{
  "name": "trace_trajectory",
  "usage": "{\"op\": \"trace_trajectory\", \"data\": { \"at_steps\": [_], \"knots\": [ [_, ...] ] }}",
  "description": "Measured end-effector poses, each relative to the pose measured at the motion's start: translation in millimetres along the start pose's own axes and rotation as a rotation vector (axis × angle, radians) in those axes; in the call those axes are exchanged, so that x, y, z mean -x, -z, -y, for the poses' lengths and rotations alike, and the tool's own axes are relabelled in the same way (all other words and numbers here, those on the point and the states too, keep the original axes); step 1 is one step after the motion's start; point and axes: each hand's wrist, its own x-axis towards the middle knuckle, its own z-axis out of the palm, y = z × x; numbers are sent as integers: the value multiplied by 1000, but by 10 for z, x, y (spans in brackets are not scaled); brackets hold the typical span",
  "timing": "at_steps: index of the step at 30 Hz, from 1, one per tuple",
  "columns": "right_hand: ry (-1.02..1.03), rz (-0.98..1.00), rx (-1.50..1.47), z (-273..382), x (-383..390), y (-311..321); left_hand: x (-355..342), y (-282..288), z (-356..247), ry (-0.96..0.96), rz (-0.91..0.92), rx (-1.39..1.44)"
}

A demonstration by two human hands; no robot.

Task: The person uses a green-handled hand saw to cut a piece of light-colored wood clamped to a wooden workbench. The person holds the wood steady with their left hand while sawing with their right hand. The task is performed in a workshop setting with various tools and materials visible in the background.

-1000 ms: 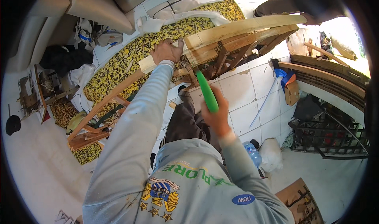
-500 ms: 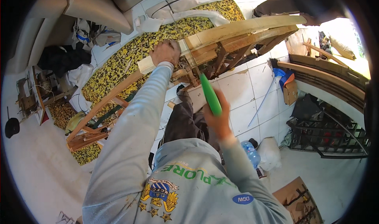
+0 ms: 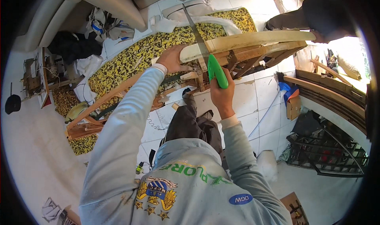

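A handsaw (image 3: 217, 72) with a green handle is gripped in my right hand (image 3: 222, 92). Its long blade lies across a pale, curved wooden beam (image 3: 257, 39), the handle close to the near edge and the tip out beyond the far one. My left hand (image 3: 173, 59) is wrapped round the beam's left end, to the left of the blade. Below the beam is a wooden frame (image 3: 239, 62) with short slanted braces. At the beam's far right end, another person's hand (image 3: 318, 35) touches it.
Yellow-and-black speckled foam (image 3: 118, 72) lies behind the frame on white tiles. A cardboard box (image 3: 293, 107) and a dark metal rack (image 3: 324, 149) stand to the right. Beige upholstery (image 3: 111, 7) is at the far left, beside dark cloth (image 3: 73, 47).
My right hand has pushed the saw forward, bringing its handle up close to the beam. My left hand still holds the beam's left end. The whole view has shifted slightly.
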Motion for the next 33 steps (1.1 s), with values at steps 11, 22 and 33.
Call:
{"op": "trace_trajectory", "data": {
  "at_steps": [11, 22, 33],
  "knots": [
    [2, 27, 124, 377, 741, 278, -217, 2, 73, 319, 213, -241],
    [80, -50, 112, 70, -121, -98, -235, -99, -73, 337, 92, -348],
    [-13, 32, 225, 543, 1481, 730, -77, -65, 0, 362, 124, -257]
  ]
}}
